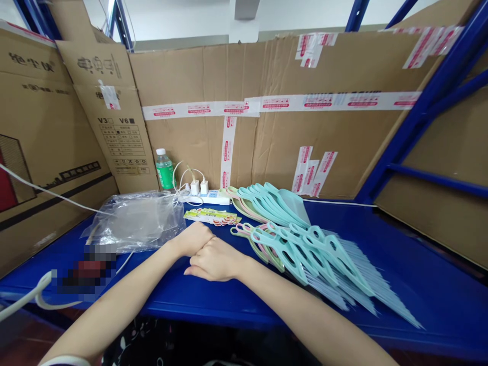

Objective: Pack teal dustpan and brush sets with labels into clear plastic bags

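Left hand [196, 238] and right hand [216, 259] meet, fingers curled into fists, near brushes [301, 249] a swinging forearm [297, 300] could scatter.

Site: you were in a workshop or storeroom. Evidence: your blue bench [400, 244] stood within blue metal rack framing [409, 132]; cardboard sheets [183, 76], patched with printed tape [328, 101], walled its back, and a large printed carton [41, 117] stood at left. Before you lay multiples of like goods, dustpans [274, 203] and brushes [368, 264], plus clear plastic bags [141, 218], printed cards [208, 216] and a power strip [209, 199]. Workshop versus storeroom: not distinguishable from your view.
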`<action>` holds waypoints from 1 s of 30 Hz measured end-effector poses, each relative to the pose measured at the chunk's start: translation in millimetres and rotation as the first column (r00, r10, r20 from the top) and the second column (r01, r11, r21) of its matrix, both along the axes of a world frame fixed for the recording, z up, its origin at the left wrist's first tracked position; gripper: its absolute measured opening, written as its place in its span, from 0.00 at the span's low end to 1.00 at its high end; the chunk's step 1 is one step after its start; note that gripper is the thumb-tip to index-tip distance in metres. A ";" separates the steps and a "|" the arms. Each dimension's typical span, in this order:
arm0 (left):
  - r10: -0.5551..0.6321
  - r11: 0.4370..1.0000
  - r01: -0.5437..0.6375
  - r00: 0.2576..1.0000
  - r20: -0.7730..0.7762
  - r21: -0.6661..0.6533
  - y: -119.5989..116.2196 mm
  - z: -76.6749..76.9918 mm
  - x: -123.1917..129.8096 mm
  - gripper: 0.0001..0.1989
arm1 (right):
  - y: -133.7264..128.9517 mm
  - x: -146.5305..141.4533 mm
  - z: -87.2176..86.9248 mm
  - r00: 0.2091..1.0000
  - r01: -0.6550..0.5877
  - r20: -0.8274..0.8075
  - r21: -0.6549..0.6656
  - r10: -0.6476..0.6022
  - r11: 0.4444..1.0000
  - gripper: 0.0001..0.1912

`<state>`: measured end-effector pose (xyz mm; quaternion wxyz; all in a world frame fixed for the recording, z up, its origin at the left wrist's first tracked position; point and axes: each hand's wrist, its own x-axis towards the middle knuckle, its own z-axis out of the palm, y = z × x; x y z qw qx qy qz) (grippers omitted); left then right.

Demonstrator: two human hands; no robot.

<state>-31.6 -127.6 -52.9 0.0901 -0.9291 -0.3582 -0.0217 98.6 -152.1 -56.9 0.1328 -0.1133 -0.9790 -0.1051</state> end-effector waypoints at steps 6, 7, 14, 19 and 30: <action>-0.003 1.000 0.003 1.000 -0.010 -0.013 -0.9 1.0 -0.6 0.10 | -1.0 -0.6 1.9 0.999 0.036 0.006 -0.008 -0.036 0.999 0.22; -0.005 1.000 0.005 1.000 -0.014 -0.017 -0.6 0.9 -0.8 0.10 | -1.5 -0.9 2.5 0.999 0.048 0.009 -0.012 -0.048 0.999 0.22; -0.008 1.000 0.007 0.999 -0.039 -0.022 -0.5 1.2 -0.7 0.08 | -2.2 -1.4 4.6 0.997 0.049 0.054 -0.037 -0.047 0.998 0.18; 0.003 1.000 -0.003 0.999 -0.036 -0.002 -0.8 1.1 -0.5 0.10 | -2.2 -1.4 2.9 0.995 0.074 0.071 -0.034 -0.072 0.997 0.16; -0.017 1.000 0.017 1.000 -0.024 0.013 0.7 -0.9 -0.8 0.10 | 0.7 2.5 5.0 0.992 0.029 0.123 -0.039 -0.024 0.999 0.09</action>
